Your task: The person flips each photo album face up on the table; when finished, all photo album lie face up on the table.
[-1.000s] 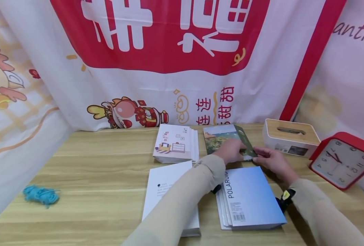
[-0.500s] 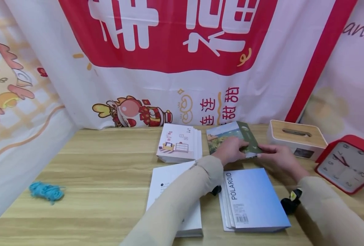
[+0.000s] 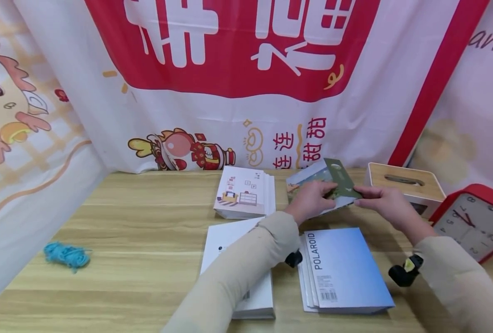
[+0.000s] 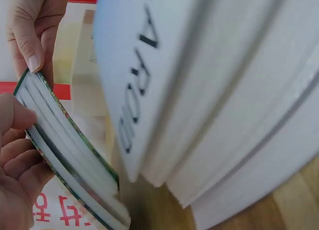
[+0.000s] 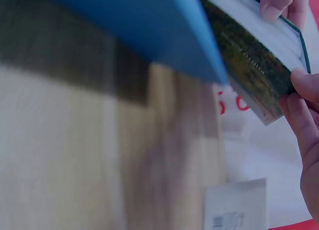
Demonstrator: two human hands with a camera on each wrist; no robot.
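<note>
Both hands hold a picture-covered book point(image 3: 342, 178) with a green strip down one side, tilted up above the far part of the table. My left hand point(image 3: 312, 200) grips its near edge; in the left wrist view the thumb lies against the page edges. At the book's right corner, my right hand point(image 3: 381, 201) pinches with thumb and fingers, also plain in the right wrist view. Just nearer lies a stack topped by a blue POLAROID book point(image 3: 346, 273). White books point(image 3: 242, 192) with a room drawing on top sit to the left.
A thick white book point(image 3: 225, 240) lies partly under the left sleeve. Blue yarn point(image 3: 67, 255) rests at the far left. At right stand a wood-topped tissue box point(image 3: 404, 185) and a red clock point(image 3: 475, 222). A printed curtain point(image 3: 188, 111) hangs behind the table.
The green-edged side of the book has risen, so the book tilts more. My right hand has risen with its corner, while the left keeps its grip. The head view has shifted slightly.
</note>
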